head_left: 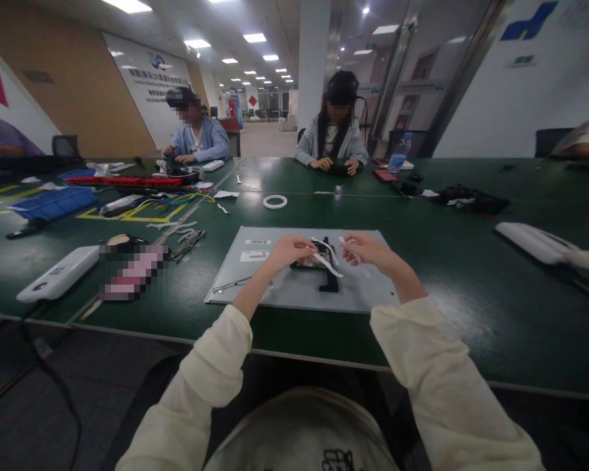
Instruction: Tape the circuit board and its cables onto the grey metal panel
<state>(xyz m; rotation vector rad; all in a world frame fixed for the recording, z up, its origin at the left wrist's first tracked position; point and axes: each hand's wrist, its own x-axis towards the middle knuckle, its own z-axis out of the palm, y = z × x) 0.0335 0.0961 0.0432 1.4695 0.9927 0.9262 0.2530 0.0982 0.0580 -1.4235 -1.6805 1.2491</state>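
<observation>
My left hand (pixel 293 252) is closed in a pinch on a narrow white strip (pixel 330 265), whose free end curves to the right. To its right, my right hand (pixel 368 251) is also pinched, with a small white piece (pixel 342 241) at its fingertips; whether this is part of the same strip I cannot tell. Below both hands lies a black frame-like part (pixel 329 281) with a circuit board showing inside, partly covered by the left hand and strip. It rests on a flat grey panel (pixel 368 297) with white labels. A thin metal tool (pixel 233 284) lies at the panel's left.
A white roll ring (pixel 275 202) lies beyond the panel on the green table (pixel 451 314). To the left are tweezers-like tools (pixel 189 245), a white device (pixel 61 273) and a blue tray (pixel 53 204). Two people sit opposite, near a water bottle (pixel 400 154).
</observation>
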